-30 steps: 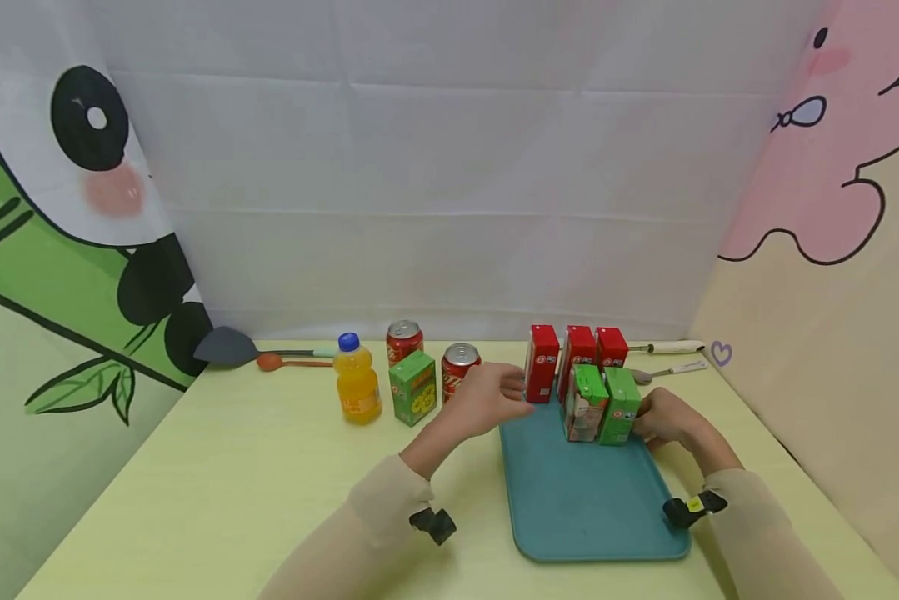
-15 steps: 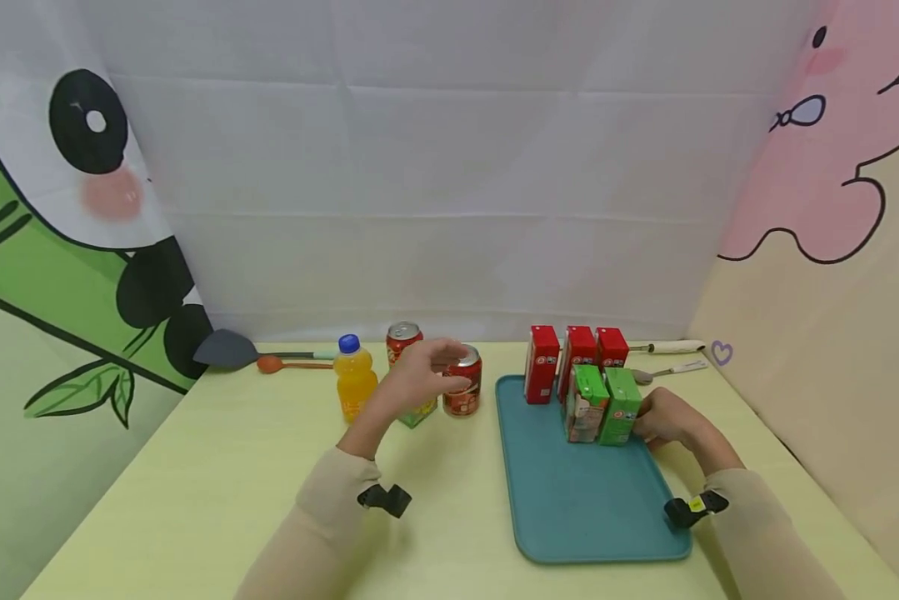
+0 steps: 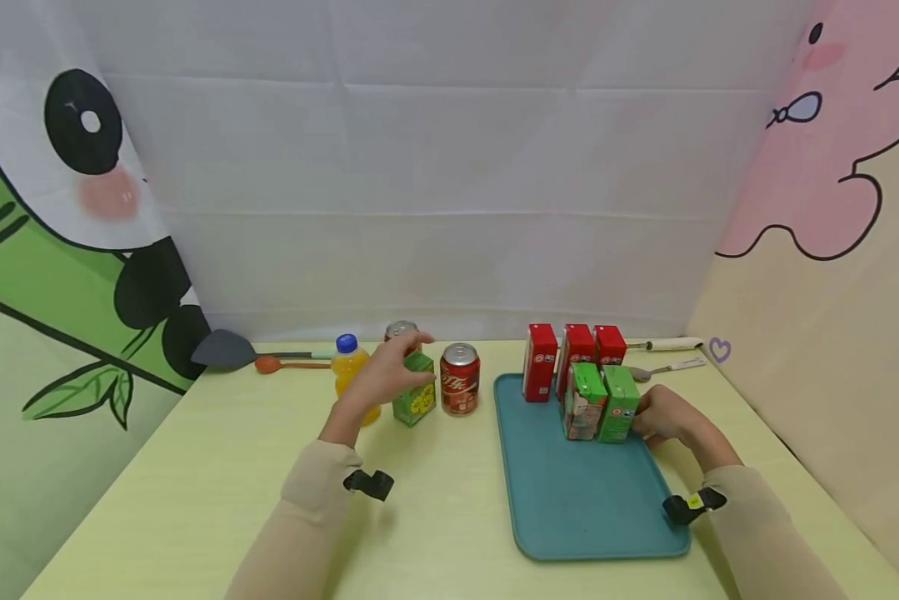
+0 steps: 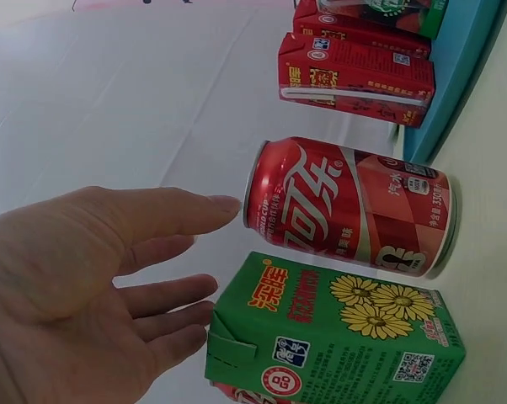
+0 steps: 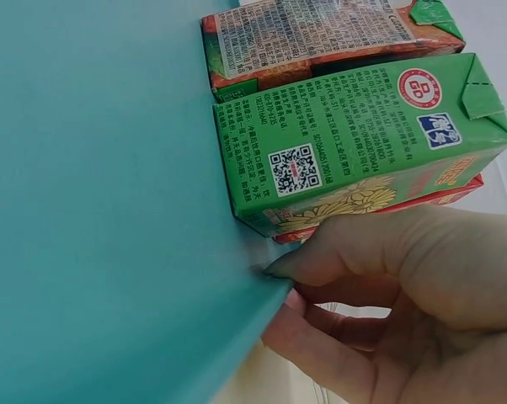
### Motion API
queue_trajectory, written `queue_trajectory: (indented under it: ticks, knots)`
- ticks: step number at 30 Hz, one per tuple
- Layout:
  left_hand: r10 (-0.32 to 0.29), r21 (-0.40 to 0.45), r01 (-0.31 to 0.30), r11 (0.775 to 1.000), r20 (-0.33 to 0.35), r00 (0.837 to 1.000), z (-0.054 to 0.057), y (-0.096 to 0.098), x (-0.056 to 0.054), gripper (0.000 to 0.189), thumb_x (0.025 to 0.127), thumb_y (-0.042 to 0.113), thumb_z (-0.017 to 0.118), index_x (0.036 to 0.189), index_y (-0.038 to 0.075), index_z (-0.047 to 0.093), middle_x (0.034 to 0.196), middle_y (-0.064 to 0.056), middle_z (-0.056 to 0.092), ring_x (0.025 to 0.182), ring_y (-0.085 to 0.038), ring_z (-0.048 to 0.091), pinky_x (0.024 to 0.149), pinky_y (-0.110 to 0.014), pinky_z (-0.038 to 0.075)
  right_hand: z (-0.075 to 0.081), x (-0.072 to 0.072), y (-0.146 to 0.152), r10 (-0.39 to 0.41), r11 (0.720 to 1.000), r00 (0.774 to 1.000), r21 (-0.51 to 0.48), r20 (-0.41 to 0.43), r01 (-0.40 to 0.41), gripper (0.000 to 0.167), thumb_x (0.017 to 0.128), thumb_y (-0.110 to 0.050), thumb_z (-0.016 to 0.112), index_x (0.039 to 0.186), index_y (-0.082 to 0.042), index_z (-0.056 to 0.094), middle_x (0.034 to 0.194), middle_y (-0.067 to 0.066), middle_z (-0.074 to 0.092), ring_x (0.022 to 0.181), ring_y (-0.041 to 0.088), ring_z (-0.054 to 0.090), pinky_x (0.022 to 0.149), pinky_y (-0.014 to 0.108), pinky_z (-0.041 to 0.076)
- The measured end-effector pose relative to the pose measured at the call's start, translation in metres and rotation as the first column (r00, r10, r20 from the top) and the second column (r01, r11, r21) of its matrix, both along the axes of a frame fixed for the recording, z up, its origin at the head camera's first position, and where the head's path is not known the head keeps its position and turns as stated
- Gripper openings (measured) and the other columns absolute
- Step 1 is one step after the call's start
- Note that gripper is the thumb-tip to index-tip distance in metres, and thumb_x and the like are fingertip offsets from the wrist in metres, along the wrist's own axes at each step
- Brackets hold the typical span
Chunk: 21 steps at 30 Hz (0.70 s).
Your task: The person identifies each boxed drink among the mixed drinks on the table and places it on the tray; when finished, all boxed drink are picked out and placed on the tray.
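My left hand (image 3: pixel 397 369) hovers open over a green flower-print carton (image 3: pixel 414 399) that stands on the table. In the left wrist view the straight fingers (image 4: pixel 165 290) are just short of the carton's top (image 4: pixel 338 337), beside a red cola can (image 4: pixel 354 206). My right hand (image 3: pixel 659 419) pinches the right rim of a teal tray (image 3: pixel 569 500), thumb on top and fingers curled under (image 5: pixel 338 328). It rests against a green carton (image 5: pixel 346 143) on the tray. Two green cartons (image 3: pixel 602 404) stand in front of three red cartons (image 3: pixel 572 354).
An orange juice bottle (image 3: pixel 347 368) and a second red can (image 3: pixel 398 331) stand partly behind my left hand. A grey spatula (image 3: pixel 224 350) and an orange spoon (image 3: pixel 272 364) lie at the back left. A metal spoon (image 3: pixel 666 367) lies beyond the tray. Curtains close three sides.
My left hand has moved left from the red cartons on the tray, past the cola can, to above the green carton. The right hand and the tray stay still.
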State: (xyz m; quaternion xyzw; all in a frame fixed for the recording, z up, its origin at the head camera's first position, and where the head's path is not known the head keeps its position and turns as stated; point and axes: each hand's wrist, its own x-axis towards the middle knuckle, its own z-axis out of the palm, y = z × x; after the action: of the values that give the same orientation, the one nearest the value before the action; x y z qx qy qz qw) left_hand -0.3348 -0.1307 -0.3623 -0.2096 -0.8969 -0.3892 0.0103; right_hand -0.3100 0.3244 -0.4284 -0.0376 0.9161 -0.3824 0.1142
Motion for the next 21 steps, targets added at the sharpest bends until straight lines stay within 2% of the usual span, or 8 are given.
queue_trajectory:
  ticks: [6,12,21]
  knots:
    - [0.023,-0.076,-0.020,0.997,0.037,0.999,-0.006,-0.002,-0.003,0.061,0.090,0.006,0.074,0.145,0.010,0.049,0.137,-0.019,0.055,0.115,-0.036,0.059,0.095,-0.051,0.052,0.002,0.001,-0.001,-0.006,1.000,1.000,-0.007,0.015,0.006,0.023,0.083,0.003,0.062,0.101,0.016,0.068,0.084,0.011,0.066,0.075,0.021,0.061,0.065,0.042,0.061]
    - [0.043,-0.118,-0.031,0.993,0.099,0.994,-0.010,-0.007,-0.004,0.058,0.091,0.002,0.069,0.145,0.009,0.049,0.135,-0.021,0.056,0.117,-0.038,0.058,0.094,-0.053,0.052,0.003,-0.002,-0.002,-0.011,1.000,0.999,-0.005,0.038,0.011,0.026,0.083,0.003,0.061,0.104,0.017,0.067,0.088,0.011,0.068,0.078,0.021,0.063,0.067,0.042,0.061]
    - [0.028,-0.186,-0.006,0.983,0.112,0.993,-0.005,-0.011,-0.002,0.065,0.090,0.013,0.074,0.147,0.005,0.045,0.131,-0.019,0.058,0.109,-0.032,0.059,0.090,-0.047,0.055,0.002,-0.001,-0.001,-0.007,1.000,1.000,-0.015,0.031,0.007,0.026,0.082,0.004,0.061,0.104,0.018,0.066,0.088,0.012,0.068,0.078,0.021,0.063,0.067,0.043,0.061]
